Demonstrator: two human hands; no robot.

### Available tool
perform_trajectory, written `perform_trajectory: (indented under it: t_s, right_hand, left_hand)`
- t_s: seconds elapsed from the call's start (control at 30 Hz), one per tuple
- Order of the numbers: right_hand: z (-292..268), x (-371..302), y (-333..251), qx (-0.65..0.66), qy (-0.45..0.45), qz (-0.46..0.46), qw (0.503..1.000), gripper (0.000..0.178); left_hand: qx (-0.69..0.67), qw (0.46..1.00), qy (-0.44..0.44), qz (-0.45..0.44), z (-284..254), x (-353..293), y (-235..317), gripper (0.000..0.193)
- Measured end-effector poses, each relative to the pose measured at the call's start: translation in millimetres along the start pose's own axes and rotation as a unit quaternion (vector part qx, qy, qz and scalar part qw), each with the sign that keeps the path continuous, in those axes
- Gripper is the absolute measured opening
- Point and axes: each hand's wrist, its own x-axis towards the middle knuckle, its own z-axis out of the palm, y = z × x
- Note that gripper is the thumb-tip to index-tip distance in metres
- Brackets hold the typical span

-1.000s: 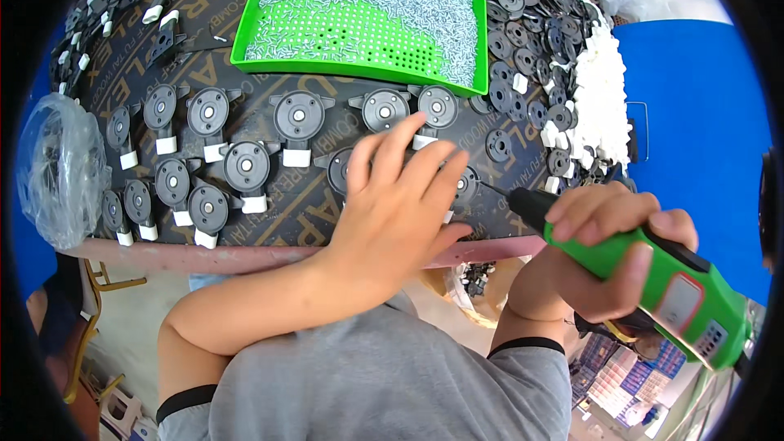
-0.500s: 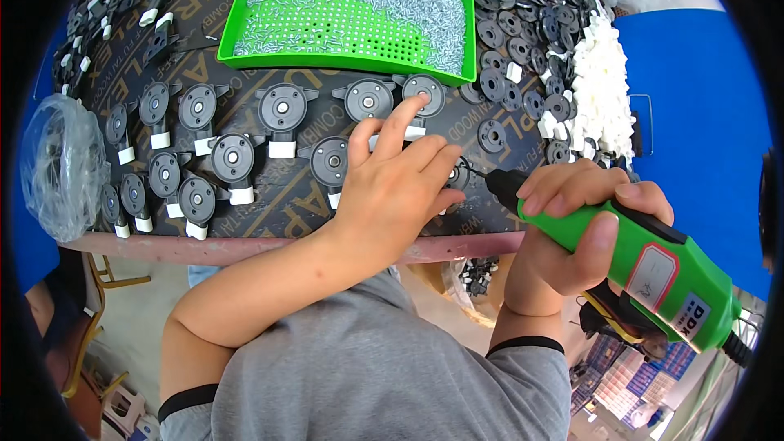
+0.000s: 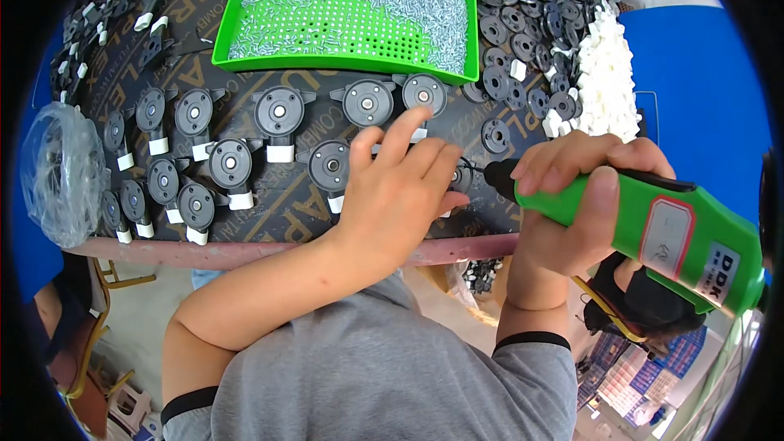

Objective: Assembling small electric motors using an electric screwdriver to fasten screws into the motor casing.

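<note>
My right hand is wrapped round a green electric screwdriver, tilted with its black nose to the left. Its bit reaches a black round part, mostly hidden behind my left hand. The thumb and fingers of that hand close on this part, while the index finger stretches out toward a black disc assembly with a silver screw at its centre. Beside the left wrist lies another disc assembly with a white tab.
A green perforated tray of small silver screws stands at the back. Several disc assemblies lie to the left, near a clear plastic bag. Loose black discs and a heap of white pieces are at the right.
The screwdriver's rear end has swung slightly up and to the right. My left index fingertip has drawn down a little from the upper disc assembly's centre; that hand otherwise stays put.
</note>
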Motion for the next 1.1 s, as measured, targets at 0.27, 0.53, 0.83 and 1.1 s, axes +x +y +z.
perform_trajectory:
  t_s: [0.27, 0.53, 0.83, 1.1]
  right_hand:
    - [-2.5, 42.1, -19.5, 0.069, -0.1, -0.146, 0.982, 0.032]
    - [27.4, 88.2, 73.3, -0.059, -0.056, -0.156, 0.984, 0.028]
    - [30.9, 88.2, 78.0, -0.05, -0.057, -0.136, 0.988, 0.026]
    - [25.8, 84.9, 70.9, -0.028, -0.053, -0.133, 0.989, 0.025]
  left_hand:
    - [0.045, 0.999, 0.025, 0.004, 3.3, -3.9, 0.1, 0.05]
    - [0.031, 0.999, 0.004, -0.008, -9.8, -7.4, -6.6, 0.062]
    - [0.018, 1.0, -0.007, -0.013, -11.1, -5.0, -9.0, 0.058]
    - [-0.02, 0.999, -0.008, -0.03, -11.3, -3.0, -8.6, 0.052]
